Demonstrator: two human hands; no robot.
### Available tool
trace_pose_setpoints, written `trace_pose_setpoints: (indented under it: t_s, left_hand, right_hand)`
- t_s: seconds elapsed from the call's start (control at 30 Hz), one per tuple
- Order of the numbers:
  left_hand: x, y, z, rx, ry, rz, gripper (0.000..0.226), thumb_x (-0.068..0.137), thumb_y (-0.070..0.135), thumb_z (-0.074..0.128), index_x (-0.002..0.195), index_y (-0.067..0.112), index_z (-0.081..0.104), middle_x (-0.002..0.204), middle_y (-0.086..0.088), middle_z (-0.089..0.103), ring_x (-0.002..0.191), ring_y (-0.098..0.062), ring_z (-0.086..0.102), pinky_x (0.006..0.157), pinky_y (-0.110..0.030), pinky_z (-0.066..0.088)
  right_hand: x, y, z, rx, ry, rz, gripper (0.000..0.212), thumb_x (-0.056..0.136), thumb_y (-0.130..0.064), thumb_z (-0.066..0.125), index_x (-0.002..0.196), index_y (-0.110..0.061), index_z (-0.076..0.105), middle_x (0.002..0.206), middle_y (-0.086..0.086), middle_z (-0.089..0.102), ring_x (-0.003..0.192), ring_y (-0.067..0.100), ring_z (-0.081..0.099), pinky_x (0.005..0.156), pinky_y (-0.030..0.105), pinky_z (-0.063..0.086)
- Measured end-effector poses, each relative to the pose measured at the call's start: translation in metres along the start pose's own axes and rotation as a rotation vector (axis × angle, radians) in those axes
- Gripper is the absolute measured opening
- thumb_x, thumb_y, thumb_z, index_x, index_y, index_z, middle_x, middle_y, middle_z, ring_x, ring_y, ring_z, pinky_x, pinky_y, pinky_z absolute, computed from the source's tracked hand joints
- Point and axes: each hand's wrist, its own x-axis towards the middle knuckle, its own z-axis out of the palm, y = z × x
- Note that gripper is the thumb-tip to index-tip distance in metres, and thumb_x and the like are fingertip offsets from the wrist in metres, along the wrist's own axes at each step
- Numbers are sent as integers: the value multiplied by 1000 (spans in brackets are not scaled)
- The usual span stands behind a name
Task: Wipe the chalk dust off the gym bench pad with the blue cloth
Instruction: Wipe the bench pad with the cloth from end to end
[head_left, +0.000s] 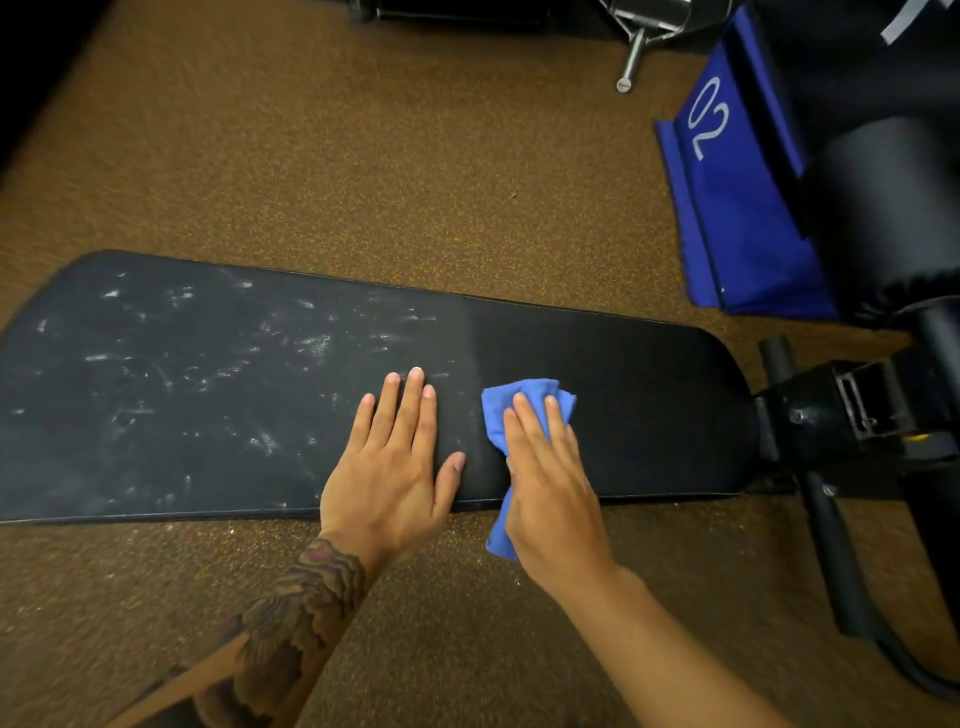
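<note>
A long black bench pad runs across the middle of the view. White chalk dust smears its left two thirds, while the right third looks dark and clean. My right hand presses a crumpled blue cloth flat on the pad near its front edge, just right of the dusty area. Part of the cloth hangs over the front edge under my palm. My left hand lies flat on the pad beside it, fingers together, holding nothing, at the border of the chalk marks.
Brown speckled floor surrounds the bench. The black bench frame and a roller pad stand at the right end. A blue fabric item marked 02 lies at the upper right, with a metal stand leg behind it.
</note>
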Motion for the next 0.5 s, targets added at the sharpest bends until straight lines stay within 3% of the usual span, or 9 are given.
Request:
trace_pose_setpoints:
  t_s: [0.17,0.33,0.5]
  left_hand:
    - [0,0,-4,-15,-19,-8,73,100,49,21,151,-2,29,161,-19,20,151,-34,14,120,-49,12]
    - [-3,-6,-18,-201,-19,-1,76,98,55,14,155,5,10,165,-10,0,152,-24,-7,122,-36,-7]
    - [-8,-38,-39,-191,24,13,75,99,54,18,155,4,14,165,-9,4,152,-24,-4,123,-39,-2]
  right_hand:
    - [2,-3,8,-38,48,19,57,85,-6,30,141,-2,36,151,11,31,143,33,14,113,50,22]
    - [1,2,9,-58,52,11,57,87,-9,24,143,-4,34,152,9,30,144,30,12,114,51,23]
    - [1,3,11,-32,55,18,54,89,-4,33,143,-5,33,153,6,29,145,25,8,115,49,21]
